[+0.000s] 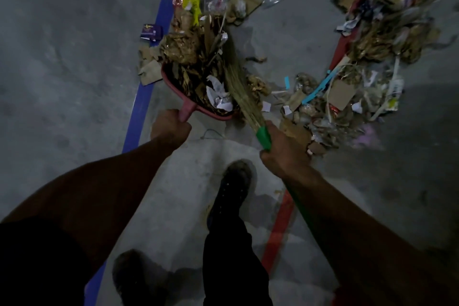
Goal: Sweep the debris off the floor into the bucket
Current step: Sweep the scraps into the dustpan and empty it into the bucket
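Both hands [170,126] [285,154] gripping dustpan [173,82], broom [238,82].

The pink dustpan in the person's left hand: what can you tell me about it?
The pink plastic dustpan is a shallow scoop with a short stubby handle, which the left hand grips. It sits low on the grey concrete floor, beside a blue floor stripe. It is heaped with dry brown leaves, cardboard scraps and crumpled white paper. The straw broom bristles press into its load from the right.
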A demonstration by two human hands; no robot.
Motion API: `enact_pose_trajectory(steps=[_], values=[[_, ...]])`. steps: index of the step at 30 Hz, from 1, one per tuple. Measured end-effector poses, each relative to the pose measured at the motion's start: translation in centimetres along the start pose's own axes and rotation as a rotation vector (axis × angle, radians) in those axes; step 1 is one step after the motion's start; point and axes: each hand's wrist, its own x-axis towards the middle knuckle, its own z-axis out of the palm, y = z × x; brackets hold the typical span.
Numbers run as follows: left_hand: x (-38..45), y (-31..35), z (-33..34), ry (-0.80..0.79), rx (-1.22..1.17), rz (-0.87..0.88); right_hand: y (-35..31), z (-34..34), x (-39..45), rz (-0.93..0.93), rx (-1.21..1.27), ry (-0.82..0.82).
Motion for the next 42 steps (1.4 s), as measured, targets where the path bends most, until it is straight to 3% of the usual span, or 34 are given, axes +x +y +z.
enact_pose_trajectory(steps=[10,19,29,35,42], values=[[-10.0,0.3,-6.3,-0.008,-0.035,0.160,-2.4,0.0,-14.6,0.089,0.147,0.179],[-25.7,-4.0,-17.2,-0.009,-0.020,0.355,-8.6,3.2,-35.7,0.153,0.275,0.381],[-40.6,-10.5,-27.9,-0.077,0.047,0.566,-15.8,8.6,-57.8,0.282,0.443,0.486],[-48.1,-13.0,-28.8,-0.117,0.087,0.608,-15.9,12.0,-66.8,0.356,0.407,0.510],[-56.9,-14.8,-24.6,-0.144,0.118,0.672,-10.7,15.8,-75.8,0.384,0.421,0.517]])
